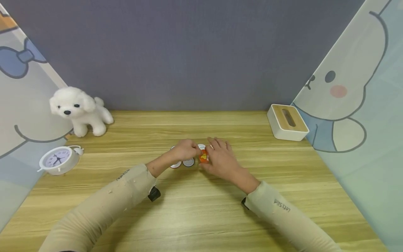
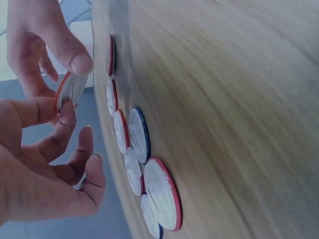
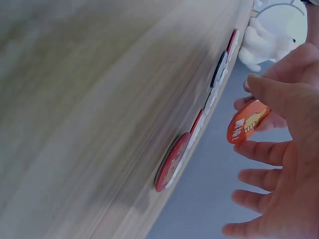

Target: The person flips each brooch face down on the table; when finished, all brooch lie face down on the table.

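My left hand (image 1: 186,149) pinches a round orange badge (image 3: 247,122) between thumb and index finger, above the table. Its face, seen in the right wrist view, bears a yellow thumbs-up and white characters; its pale back faces the left wrist camera. Around the same badge, my right hand (image 1: 221,159) has its fingers spread, thumb and index finger close to the rim. Whether they press on it I cannot tell. Several round badges lie on the table below, among them a red-rimmed badge (image 2: 163,194), a blue-rimmed badge (image 2: 139,134) and a red badge (image 3: 172,162).
On the left of the wooden table (image 1: 189,217) stand a white plush dog (image 1: 82,110) and a white alarm clock (image 1: 59,160). A tissue box (image 1: 288,122) with a wooden lid sits at the back right. A grey panel (image 1: 189,56) rises behind the table.
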Available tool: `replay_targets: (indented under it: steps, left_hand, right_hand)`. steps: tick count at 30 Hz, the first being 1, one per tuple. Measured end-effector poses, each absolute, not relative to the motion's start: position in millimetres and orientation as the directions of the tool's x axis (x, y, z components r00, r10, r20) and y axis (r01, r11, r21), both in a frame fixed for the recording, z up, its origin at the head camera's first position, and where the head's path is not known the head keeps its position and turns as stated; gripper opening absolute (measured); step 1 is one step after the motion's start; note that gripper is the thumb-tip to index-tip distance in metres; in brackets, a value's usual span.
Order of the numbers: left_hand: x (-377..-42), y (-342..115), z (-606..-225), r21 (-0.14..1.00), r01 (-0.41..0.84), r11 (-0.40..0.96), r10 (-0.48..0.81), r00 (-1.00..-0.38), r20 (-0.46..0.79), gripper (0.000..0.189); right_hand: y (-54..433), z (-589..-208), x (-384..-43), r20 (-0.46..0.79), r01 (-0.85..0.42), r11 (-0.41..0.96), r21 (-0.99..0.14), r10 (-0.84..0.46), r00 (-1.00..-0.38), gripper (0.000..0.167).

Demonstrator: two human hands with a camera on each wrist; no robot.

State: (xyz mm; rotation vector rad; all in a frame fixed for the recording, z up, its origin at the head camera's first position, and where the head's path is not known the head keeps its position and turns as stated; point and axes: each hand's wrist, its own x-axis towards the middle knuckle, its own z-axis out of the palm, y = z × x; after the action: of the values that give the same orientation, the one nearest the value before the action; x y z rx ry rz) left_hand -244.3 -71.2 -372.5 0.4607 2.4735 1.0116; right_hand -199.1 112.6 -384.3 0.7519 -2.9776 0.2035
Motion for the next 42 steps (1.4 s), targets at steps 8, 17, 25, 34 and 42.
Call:
replay_targets:
  steps: [8,17,25,34,42]
  left_hand:
    - [-244.3,-71.9,-371.9,0.719,0.115,0.685,0.437,-0.855,-0.280,0.029]
    - [-245.1,-74.1,-373.9,0.708,0.118,0.697,0.431,-0.858,-0.281,0.035]
    - [-248.6,-79.7,-375.5,0.720,0.224,0.657,0.497,-0.847,-0.191,0.031]
    - [-250.1,-78.6,-378.9,0.665,0.362,0.653,0.551,-0.830,-0.089,0.022]
    - [-251.8,-76.7,-379.9,0.640,0.402,0.655,0.574,-0.816,-0.075,0.017]
  right_hand:
    - [109.1,-383.1,-197.1,0.133,-0.486,0.871,-0.071,-0.475,-0.870,0.044]
    - [112.7,-383.8,-199.0,0.163,-0.503,0.856,-0.120,-0.482,-0.861,0.016]
    - [122.3,-381.3,-205.4,0.201,-0.472,0.843,-0.258,-0.431,-0.880,0.012]
    - [126.6,-381.9,-211.3,0.203,-0.456,0.816,-0.356,-0.409,-0.890,0.013]
    - [127.2,-383.1,-213.3,0.180,-0.456,0.811,-0.367,-0.419,-0.890,0.015]
